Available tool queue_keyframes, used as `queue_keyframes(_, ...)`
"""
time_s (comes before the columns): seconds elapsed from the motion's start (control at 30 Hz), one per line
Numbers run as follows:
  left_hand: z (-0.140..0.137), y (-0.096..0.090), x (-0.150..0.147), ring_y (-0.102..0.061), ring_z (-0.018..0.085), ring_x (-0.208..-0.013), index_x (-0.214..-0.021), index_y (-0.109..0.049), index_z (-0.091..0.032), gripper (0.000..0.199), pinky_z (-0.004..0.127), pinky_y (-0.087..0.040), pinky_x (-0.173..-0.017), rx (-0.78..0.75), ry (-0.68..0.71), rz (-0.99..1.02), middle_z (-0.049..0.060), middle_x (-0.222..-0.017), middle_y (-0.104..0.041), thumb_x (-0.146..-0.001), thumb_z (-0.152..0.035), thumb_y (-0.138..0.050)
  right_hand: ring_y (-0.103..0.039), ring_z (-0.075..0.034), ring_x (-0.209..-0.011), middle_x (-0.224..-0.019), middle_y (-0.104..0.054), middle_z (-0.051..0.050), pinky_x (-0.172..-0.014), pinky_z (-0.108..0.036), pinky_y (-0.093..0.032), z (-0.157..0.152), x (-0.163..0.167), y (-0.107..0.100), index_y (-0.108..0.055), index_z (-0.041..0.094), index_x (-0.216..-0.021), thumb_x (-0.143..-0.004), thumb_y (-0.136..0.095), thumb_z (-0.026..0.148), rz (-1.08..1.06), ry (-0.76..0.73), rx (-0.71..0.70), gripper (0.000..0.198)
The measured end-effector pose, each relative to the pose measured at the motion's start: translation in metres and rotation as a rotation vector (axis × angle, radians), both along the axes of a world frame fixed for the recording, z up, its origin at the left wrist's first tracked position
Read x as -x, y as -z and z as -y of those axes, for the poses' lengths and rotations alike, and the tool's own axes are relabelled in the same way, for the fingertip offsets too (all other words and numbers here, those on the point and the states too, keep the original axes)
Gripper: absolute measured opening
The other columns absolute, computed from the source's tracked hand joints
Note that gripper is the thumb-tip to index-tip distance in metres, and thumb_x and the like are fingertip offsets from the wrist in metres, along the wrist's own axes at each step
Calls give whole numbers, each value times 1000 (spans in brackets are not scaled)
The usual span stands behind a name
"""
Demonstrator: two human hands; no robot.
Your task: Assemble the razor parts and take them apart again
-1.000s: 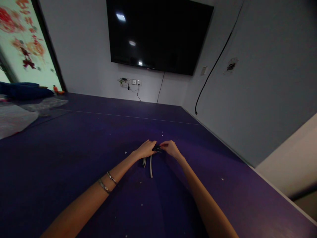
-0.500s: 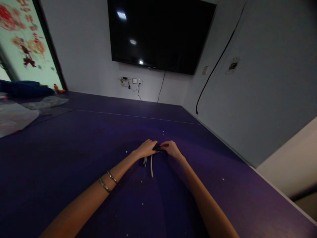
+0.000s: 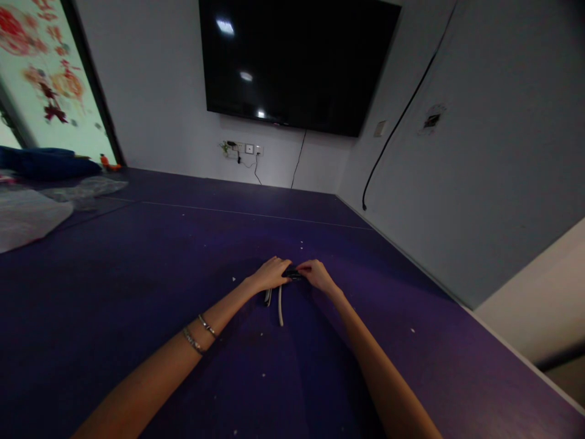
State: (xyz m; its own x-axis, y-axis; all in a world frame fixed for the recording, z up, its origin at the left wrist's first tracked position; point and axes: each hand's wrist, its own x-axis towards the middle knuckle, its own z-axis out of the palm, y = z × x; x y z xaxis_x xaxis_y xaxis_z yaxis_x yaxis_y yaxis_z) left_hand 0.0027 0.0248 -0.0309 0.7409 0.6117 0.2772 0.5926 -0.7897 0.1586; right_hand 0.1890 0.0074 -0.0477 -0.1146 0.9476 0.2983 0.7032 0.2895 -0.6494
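Note:
Near the middle of the purple surface [image 3: 183, 268], my left hand [image 3: 270, 274] is closed round a small dark object [image 3: 293, 274] whose kind I cannot make out. Two bracelets circle that wrist. My right hand [image 3: 315, 272] pinches at the other end of the same dark object, thumb and fingertips together. Below my left hand a pale, cord-like strip [image 3: 280, 308] hangs down towards me. Beside it is a shorter black-and-white strip [image 3: 267, 297]. Their upper ends are hidden under my left hand, so I cannot tell whether they join the dark object.
Clear plastic [image 3: 86, 188], a white bag [image 3: 31, 216] and dark blue cloth [image 3: 50, 163] lie at the far left. A television [image 3: 297, 67] hangs above wall sockets [image 3: 249, 149]. A black cable [image 3: 402, 116] dangles down the right wall. Small white scraps dot the surface.
Both hands stay in nearly the same place. The dark object between them looks slightly turned, and my right fingertips have shifted a little on it.

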Motion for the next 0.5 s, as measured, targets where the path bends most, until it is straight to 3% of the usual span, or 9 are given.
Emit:
queue_keyframes(0.27, 5, -7, 0, -57, 23, -95, -105, -55, -17, 32, 34, -41, -83, 30, -29, -6, 8, -97, -63, -76, -30, -57, -64, -17, -75, -80, -71, -4, -73, -28, -48, 0, -4, -1, -72, 19, -81, -71, -52, 11, -18, 46, -36, 24)
queue_keyframes(0.5, 11, -14, 1, -51, 24, -105, -114, -52, -16, 43, 37, -37, -91, -36, 8, 13, 10, -110, -59, -76, -36, -58, -62, -17, -72, -81, -70, -7, -70, -27, -47, 4, -10, -3, -72, 16, -84, -70, -52, 11, 45, 102, -70, 25)
